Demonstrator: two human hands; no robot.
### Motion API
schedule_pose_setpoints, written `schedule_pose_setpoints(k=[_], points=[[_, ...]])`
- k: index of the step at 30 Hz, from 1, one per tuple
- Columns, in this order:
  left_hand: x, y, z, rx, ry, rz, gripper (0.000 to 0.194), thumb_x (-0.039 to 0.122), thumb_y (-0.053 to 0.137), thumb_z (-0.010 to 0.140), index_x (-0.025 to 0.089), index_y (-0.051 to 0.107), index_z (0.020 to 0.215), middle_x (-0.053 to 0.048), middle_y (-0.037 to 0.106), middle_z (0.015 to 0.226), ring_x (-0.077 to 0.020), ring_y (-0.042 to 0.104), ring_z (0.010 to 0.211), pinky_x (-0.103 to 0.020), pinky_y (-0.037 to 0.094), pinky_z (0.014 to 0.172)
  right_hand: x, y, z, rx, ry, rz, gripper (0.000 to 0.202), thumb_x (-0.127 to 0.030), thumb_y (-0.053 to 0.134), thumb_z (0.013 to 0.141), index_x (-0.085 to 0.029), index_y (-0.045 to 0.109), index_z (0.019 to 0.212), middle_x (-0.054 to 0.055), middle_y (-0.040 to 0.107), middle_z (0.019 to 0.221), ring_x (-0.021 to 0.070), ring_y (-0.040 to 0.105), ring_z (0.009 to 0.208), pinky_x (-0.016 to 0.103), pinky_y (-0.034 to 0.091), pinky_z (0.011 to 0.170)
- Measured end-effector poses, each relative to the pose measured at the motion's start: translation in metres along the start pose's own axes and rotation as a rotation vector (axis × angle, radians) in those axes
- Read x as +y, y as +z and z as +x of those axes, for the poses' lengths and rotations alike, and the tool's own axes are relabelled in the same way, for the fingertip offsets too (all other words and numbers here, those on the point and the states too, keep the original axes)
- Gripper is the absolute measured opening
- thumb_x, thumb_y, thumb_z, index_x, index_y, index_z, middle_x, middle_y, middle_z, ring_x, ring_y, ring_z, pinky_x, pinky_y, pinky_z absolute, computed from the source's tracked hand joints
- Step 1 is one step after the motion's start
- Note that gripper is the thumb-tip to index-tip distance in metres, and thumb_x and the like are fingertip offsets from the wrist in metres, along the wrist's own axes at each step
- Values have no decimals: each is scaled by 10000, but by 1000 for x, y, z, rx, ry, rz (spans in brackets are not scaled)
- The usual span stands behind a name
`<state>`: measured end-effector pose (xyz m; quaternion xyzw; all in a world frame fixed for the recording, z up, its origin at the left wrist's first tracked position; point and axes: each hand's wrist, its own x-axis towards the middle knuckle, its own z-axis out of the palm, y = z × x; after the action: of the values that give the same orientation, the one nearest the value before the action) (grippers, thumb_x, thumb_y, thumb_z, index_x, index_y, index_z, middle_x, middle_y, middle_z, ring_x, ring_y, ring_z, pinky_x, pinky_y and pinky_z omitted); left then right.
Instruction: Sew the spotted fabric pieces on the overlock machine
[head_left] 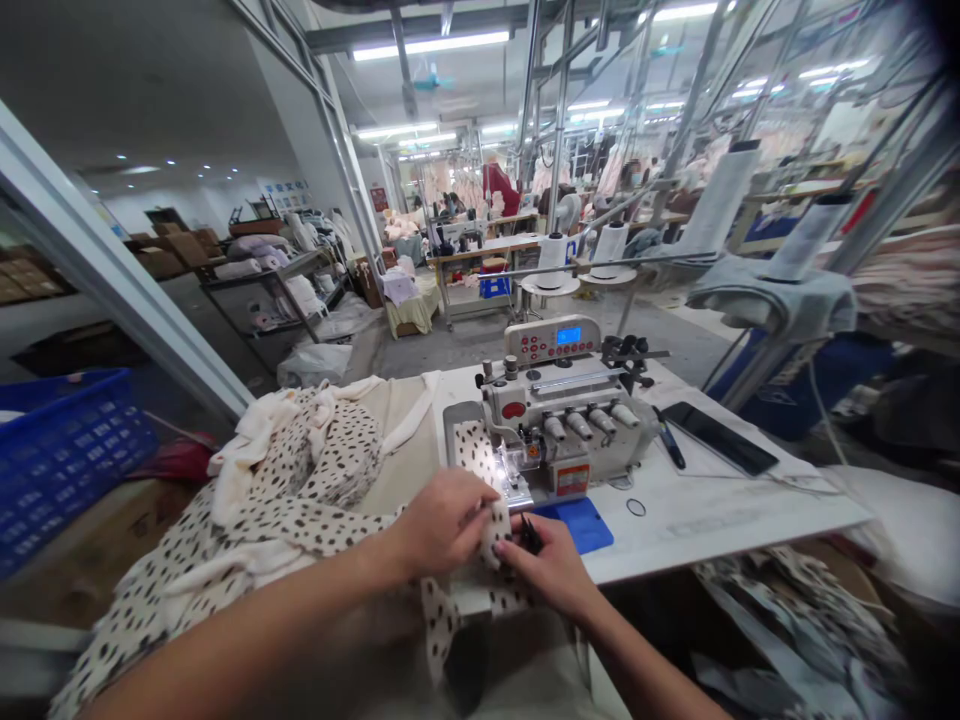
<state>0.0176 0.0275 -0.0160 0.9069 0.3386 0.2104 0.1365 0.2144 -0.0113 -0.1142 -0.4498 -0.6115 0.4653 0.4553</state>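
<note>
Head view: my left hand (446,520) and right hand (556,570) pinch spotted fabric (496,528) just beside sewing machine (570,415) needle area (dark tool (530,536), perhaps snips, tucked in right). Step looks like aligning edges; next move calls for flat, even edges.

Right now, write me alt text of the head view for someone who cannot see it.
A person's left hand and right hand hold spotted fabric at the front of a white sewing machine, a small dark tool also in the right. Heaped spotted cloth lies to the left, a phone to the right.
</note>
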Motion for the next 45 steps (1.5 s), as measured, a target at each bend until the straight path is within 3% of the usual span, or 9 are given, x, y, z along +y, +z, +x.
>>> schedule_pose_setpoints(k=[4,6,8,14,19,25,32,37,45], points=[[-19,-3,14,69,-92,195,331,286,574,871,164,628,1174,-154,639,1213,-312,560,1137,-480,428,994,8,-6,-1,-143,-76,83,237,-386,693,789,-151,683,758,-5,624,689,157,532,655,274,445,641],[-18,-3,12,38,-123,239,375,347,601,869,170,619,1200,-152,641,1171,-321,562,1104,-502,438,972,7,-9,0,-182,-107,113,266,-414,677,810,-150,699,835,12,647,766,178,551,721,296,459,692],[-10,0,4,13,-114,256,358,376,603,880,185,629,1181,-137,643,1116,-317,560,1085,-508,447,959,4,-8,2,-157,-108,118,304,-447,674,826,-147,707,860,17,652,781,183,556,734,300,465,702],[20,27,-19,43,69,212,397,209,509,932,138,545,1320,-161,556,1362,-286,483,1289,-471,428,1098,6,0,2,-23,-100,89,349,-501,701,823,-153,718,845,21,672,770,185,569,725,296,484,700],[20,43,-15,111,100,250,440,162,461,945,116,509,1380,-165,554,1396,-286,470,1340,-495,440,1120,26,2,-2,90,-32,233,334,-489,689,849,-156,707,825,32,665,760,174,553,692,283,467,671],[12,51,-9,126,64,319,472,204,484,956,82,477,1412,-175,504,1460,-313,411,1395,-527,398,1153,43,7,-5,170,49,397,349,-494,689,866,-153,689,796,1,587,676,126,466,606,245,407,585],[22,54,-11,178,38,409,429,239,529,944,116,543,1355,-156,503,1459,-345,408,1367,-557,387,1122,39,5,-4,177,45,426,387,-531,657,885,-160,673,775,-4,570,663,123,448,594,243,403,575],[33,61,-11,237,84,415,362,202,528,945,141,590,1296,-138,611,1311,-290,540,1175,-482,460,1010,35,4,-3,150,3,429,355,-494,618,928,-174,676,788,11,616,717,146,519,661,265,451,658],[33,63,-7,253,121,392,328,175,542,934,118,613,1249,-138,629,1255,-286,538,1162,-468,468,994,34,4,-3,157,-22,456,330,-461,622,936,-172,674,784,9,617,720,142,520,670,264,446,668]])
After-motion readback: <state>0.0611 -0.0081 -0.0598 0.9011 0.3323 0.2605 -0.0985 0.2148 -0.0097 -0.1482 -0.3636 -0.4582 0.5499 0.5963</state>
